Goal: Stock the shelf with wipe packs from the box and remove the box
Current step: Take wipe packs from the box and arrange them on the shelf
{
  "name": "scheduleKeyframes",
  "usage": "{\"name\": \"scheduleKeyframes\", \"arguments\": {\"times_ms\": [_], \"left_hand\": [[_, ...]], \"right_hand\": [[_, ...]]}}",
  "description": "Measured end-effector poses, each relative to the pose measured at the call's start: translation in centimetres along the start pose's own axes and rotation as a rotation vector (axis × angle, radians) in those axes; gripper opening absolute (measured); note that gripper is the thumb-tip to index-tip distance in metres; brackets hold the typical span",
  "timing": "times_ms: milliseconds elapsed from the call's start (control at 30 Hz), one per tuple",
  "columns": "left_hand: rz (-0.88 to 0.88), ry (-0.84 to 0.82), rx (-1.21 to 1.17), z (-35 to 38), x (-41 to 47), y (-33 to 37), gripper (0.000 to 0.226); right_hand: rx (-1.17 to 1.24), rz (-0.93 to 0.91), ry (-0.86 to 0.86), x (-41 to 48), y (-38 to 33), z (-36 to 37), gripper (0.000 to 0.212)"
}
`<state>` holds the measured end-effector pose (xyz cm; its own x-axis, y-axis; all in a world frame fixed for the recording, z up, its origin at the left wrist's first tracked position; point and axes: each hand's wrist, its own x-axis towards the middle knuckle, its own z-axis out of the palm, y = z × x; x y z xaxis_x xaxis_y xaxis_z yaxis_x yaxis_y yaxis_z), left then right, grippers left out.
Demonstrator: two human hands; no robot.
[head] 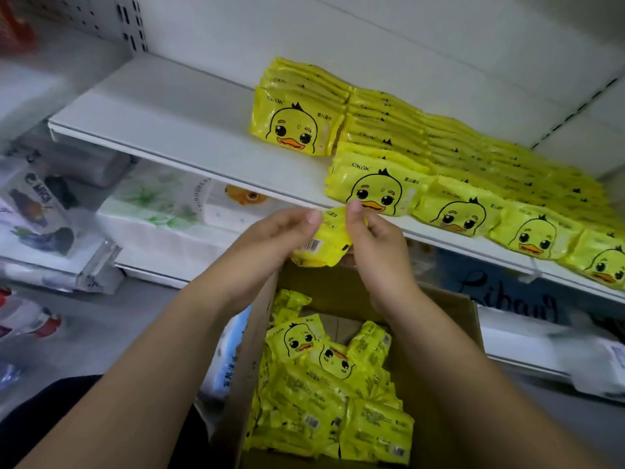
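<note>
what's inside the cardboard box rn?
Loose wipe packs piled in the cardboard box, some duck-face up, most back up. Bare cardboard shows on its right. Layers beneath are covered. Above it, left hand and right hand grip one pack.

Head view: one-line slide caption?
Left hand and right hand hold one wipe pack over the open box, by the shelf.

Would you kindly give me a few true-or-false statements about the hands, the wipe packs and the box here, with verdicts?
1. The left hand and the right hand both pinch one wipe pack above the box. True.
2. The box is empty. False: many loose packs lie in it.
3. The shelved packs stand on the right part of the shelf. True.
4. The wipe pack shows its duck face to the camera. False: its barcode side faces the camera.
</note>
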<state>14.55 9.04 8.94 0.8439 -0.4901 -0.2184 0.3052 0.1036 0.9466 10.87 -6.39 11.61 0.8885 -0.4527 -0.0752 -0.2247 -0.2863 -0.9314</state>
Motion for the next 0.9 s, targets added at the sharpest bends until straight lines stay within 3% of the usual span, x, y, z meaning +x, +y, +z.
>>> {"name": "scheduleKeyframes", "arguments": {"times_ms": [133, 233, 333, 433, 500, 567, 667, 767, 900], "left_hand": [[-0.051, -0.095, -0.048, 0.9, -0.1, 0.0, 0.059], [-0.100, -0.075, -0.184, 0.9, 0.4, 0.1, 0.051], [-0.166, 0.015, -0.341, 0.7, 0.9, 0.3, 0.045], [-0.208, 0.053, -0.471, 0.3, 1.3, 0.4, 0.044], [-0.214, 0.055, -0.517, 0.2, 1.4, 0.3, 0.048], [-0.215, 0.043, -0.539, 0.0, 1.6, 0.4, 0.052], [-0.187, 0.120, -0.504, -0.2, 1.6, 0.4, 0.042], [-0.126, 0.255, -0.307, -1.2, 2.0, 0.1, 0.021], [-0.112, 0.252, -0.175, -1.5, 2.1, -0.2, 0.028]], "right_hand": [[-0.037, -0.013, -0.135, -0.4, -0.5, 0.4, 0.044], [-0.048, -0.008, -0.171, -0.1, -0.7, 0.3, 0.047], [0.078, 0.027, -0.064, 0.4, 0.1, -0.5, 0.041], [0.020, 0.039, 0.085, 0.8, 1.5, -1.7, 0.022], [0.036, 0.144, 0.089, 1.1, 2.2, -2.0, 0.042], [0.150, 0.261, 0.029, 1.3, 2.8, -1.8, 0.079], [0.285, 0.268, 0.013, 1.7, 5.1, -1.8, 0.108], [0.322, 0.251, 0.067, 0.7, 5.0, -1.9, 0.104], [0.414, 0.275, 0.066, -0.3, 4.5, -2.4, 0.081]]}}
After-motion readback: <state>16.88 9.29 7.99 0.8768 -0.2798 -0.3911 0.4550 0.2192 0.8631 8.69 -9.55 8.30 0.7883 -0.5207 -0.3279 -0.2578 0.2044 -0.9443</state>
